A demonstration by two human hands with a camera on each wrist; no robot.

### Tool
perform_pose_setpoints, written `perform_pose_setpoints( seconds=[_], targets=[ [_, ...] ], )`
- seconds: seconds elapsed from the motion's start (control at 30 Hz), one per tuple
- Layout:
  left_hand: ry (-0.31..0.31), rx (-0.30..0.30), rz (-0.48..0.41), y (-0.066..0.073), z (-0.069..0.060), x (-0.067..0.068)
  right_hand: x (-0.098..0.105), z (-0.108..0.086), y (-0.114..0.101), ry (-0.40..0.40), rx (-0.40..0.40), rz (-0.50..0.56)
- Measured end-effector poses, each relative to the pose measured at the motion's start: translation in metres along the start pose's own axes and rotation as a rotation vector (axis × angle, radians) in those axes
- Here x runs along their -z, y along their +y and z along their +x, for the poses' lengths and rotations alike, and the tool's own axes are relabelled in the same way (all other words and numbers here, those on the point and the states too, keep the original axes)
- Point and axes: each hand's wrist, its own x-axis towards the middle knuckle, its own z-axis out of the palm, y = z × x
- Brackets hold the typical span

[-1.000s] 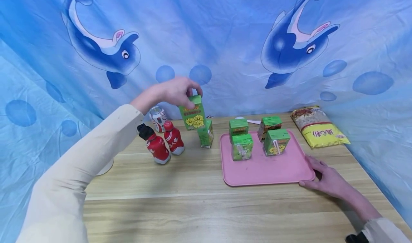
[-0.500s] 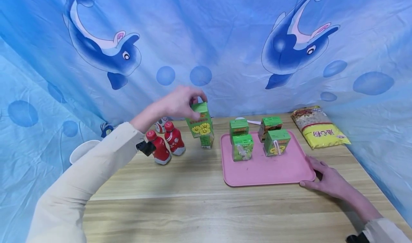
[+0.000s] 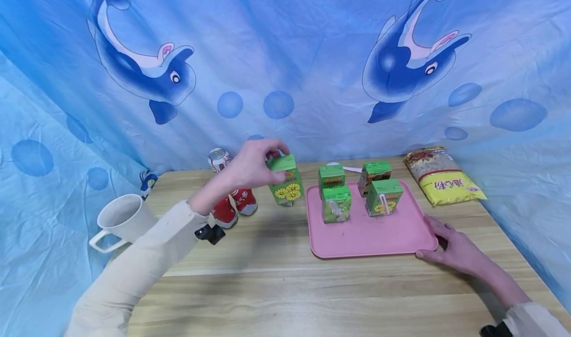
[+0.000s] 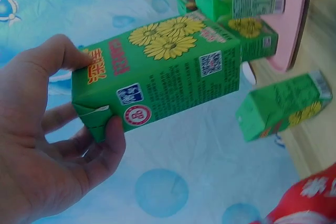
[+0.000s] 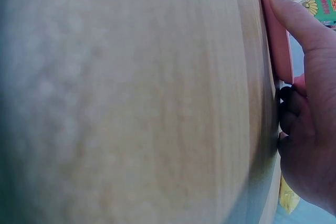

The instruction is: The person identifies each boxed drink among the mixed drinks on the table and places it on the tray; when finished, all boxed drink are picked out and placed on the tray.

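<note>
My left hand (image 3: 254,164) grips the top of a green drink carton (image 3: 289,184) printed with yellow flowers, thumb on one side and fingers on the other. In the left wrist view a smaller green carton (image 4: 283,106) stands apart from it; the held one mostly hides it in the head view. My right hand (image 3: 461,252) holds the near right corner of a pink tray (image 3: 357,245), its thumb on the front rim. Several small green cartons stand on the tray, among them one with a white straw (image 3: 384,198) and a pale green one (image 3: 336,205).
Two red bottles (image 3: 244,202) and a drink can (image 3: 218,157) stand behind my left forearm. A white mug (image 3: 120,213) is at the left. Behind the tray lies a white spoon (image 3: 352,169); a yellow food bag (image 3: 446,178) lies right of it.
My left hand has lowered the carton and brought it slightly to the right, in front of the smaller one. The white mug has come out from behind the sleeve. My right hand stays put.
</note>
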Motion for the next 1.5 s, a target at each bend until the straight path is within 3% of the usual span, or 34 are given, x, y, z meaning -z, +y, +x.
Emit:
perform_pose_setpoints(
  seconds=[0.27, 0.5, 0.67, 0.93, 1.23, 1.5],
  targets=[
    [0.119, -0.006, -0.037, 0.003, -0.017, -0.028, -0.002, 0.0, 0.002, 0.0, -0.003, 0.005],
    [0.162, -0.001, -0.056, 0.01, -0.026, -0.055, -0.003, 0.001, 0.003, -0.002, -0.009, -0.004],
    [0.185, -0.042, -0.065, 0.014, -0.029, -0.076, -0.003, 0.001, 0.002, -0.009, -0.014, -0.008],
    [0.161, -0.025, -0.05, 0.022, -0.031, -0.106, -0.002, 0.0, 0.001, -0.016, -0.023, -0.015],
    [0.162, 0.009, -0.101, 0.029, -0.029, -0.136, -0.001, 0.001, 0.001, -0.029, -0.035, -0.011],
    [0.179, -0.033, -0.093, 0.032, -0.025, -0.159, -0.001, 0.001, 0.002, -0.018, -0.024, 0.007]
  ],
)
